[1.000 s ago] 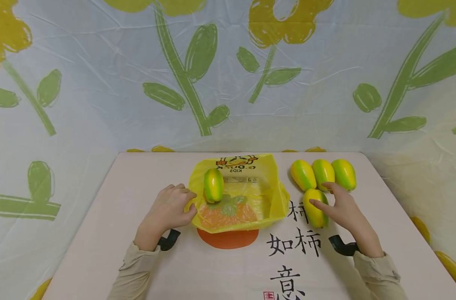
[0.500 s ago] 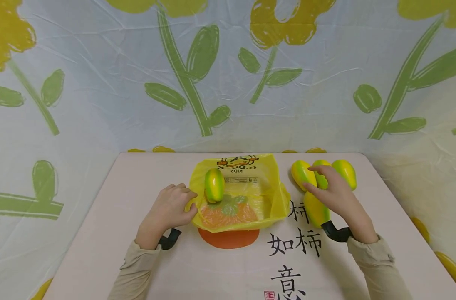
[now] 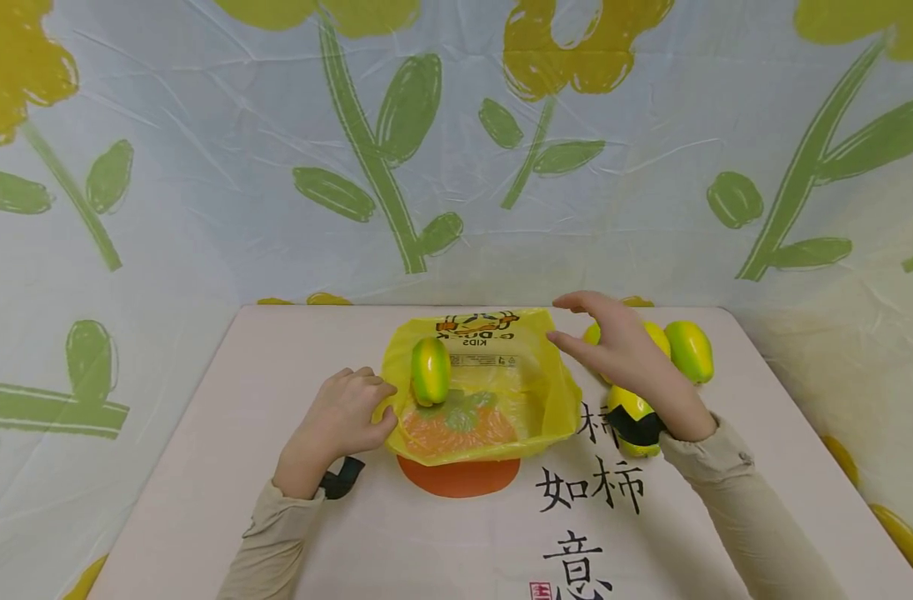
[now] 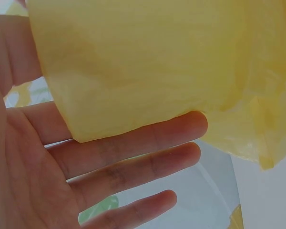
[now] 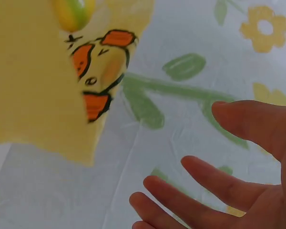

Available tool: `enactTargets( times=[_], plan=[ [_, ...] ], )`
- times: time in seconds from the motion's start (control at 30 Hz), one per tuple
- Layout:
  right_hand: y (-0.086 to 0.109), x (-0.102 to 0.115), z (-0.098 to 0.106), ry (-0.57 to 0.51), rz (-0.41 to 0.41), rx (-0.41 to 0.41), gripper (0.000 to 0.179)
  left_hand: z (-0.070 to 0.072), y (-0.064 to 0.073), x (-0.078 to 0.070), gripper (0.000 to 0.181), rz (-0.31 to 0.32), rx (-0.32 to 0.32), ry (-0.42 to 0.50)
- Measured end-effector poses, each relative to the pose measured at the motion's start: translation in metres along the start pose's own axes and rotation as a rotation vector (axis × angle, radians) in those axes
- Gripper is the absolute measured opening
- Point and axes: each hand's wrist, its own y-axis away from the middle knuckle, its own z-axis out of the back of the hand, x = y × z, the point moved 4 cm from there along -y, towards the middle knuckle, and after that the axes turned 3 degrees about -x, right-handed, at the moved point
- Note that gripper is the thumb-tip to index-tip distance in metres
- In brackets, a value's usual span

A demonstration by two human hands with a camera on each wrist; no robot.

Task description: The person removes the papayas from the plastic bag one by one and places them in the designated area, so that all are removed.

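A thin yellow plastic bag [image 3: 531,392] with a duck print lies with its mouth spread on the table. One oblong yellow-green fruit, papaya-like, [image 3: 430,372] rests in its left part. My left hand [image 3: 344,412] is at the bag's left edge. In the left wrist view its fingers are straight, and the bag film [image 4: 133,62] covers the index finger and thumb tip. My right hand [image 3: 625,346] hovers by the bag's right edge, thumb and fingers spread with nothing between them. Behind and below it are more such fruits [image 3: 689,350], partly hidden by the hand and wrist.
The pale table [image 3: 254,358] has a cloth print with black characters [image 3: 563,487] and an orange shape [image 3: 460,479] under the bag's near edge. A flower-patterned sheet [image 3: 239,167] hangs behind and at both sides.
My right hand has moved left and away from me, over the fruits to the bag's right edge. My left hand and the fruit in the bag have stayed put.
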Motion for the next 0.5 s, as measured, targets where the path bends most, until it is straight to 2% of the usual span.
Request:
enactTargets(
  times=[0.27,0.5],
  plan=[
    [-0.028,0.041,-0.032,0.031,0.190,0.117,0.036,0.000,0.000,-0.001,0.021,0.012,0.020,0.002],
    [-0.046,0.063,-0.078,0.125,0.233,0.279,0.037,0.001,0.001,0.000,0.021,-0.007,0.000,0.010]
  ],
)
